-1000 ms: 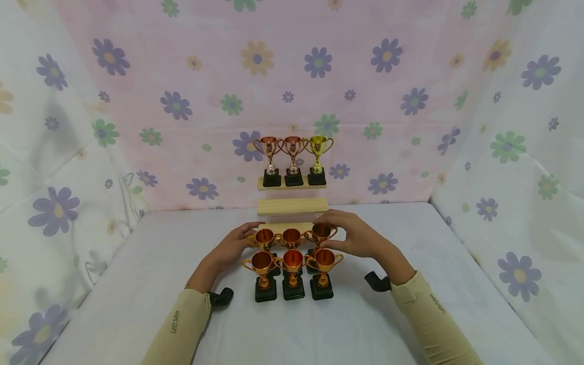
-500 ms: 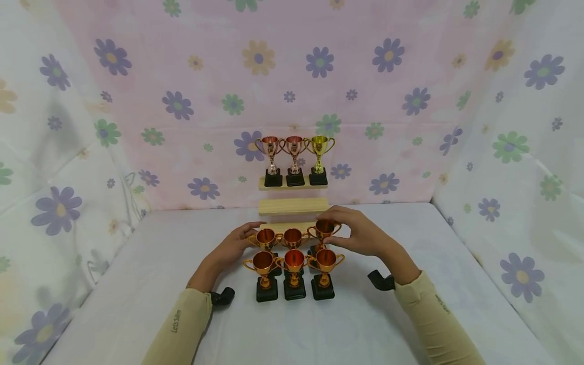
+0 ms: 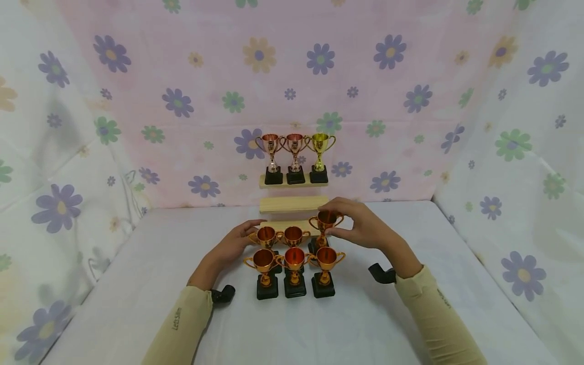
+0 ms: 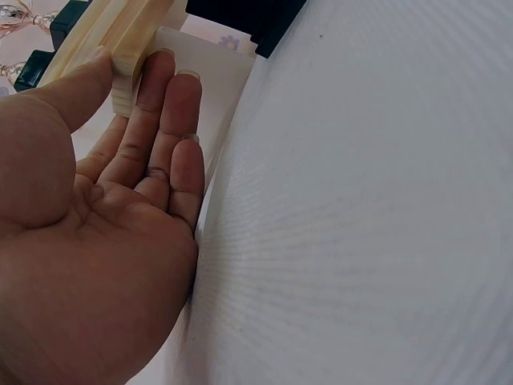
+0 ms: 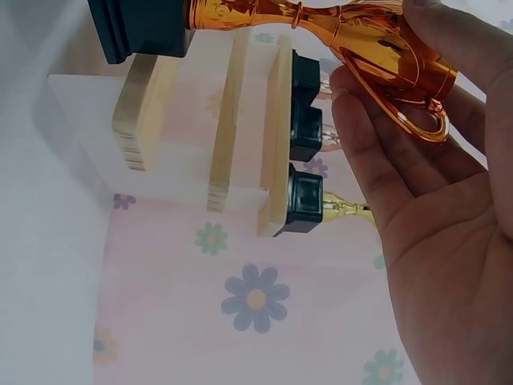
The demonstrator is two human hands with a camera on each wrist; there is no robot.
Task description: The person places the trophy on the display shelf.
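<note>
My right hand (image 3: 351, 228) pinches the cup of an orange trophy (image 3: 326, 221) with a black base and holds it lifted above the table. In the right wrist view the trophy (image 5: 361, 40) lies across my fingers (image 5: 377, 152), its base (image 5: 144, 28) towards the wooden steps. Two orange trophies (image 3: 266, 236) (image 3: 293, 235) stand in the back row and three (image 3: 294, 258) in the front row. My left hand (image 3: 237, 241) lies flat beside the back-left trophy, fingers straight. In the left wrist view its fingertips (image 4: 160, 80) touch the end of the lowest wooden step (image 4: 120, 80).
A stepped wooden stand (image 3: 294, 204) stands against the floral cloth backdrop. Its top step (image 3: 292, 184) bears two copper trophies (image 3: 272, 147) and a gold one (image 3: 319, 144); the middle step is bare. White cloth covers the table (image 3: 137, 284), with cloth walls left and right.
My right hand has raised the back-right orange trophy off the table, up and slightly towards the stand. The left hand has stayed where it was.
</note>
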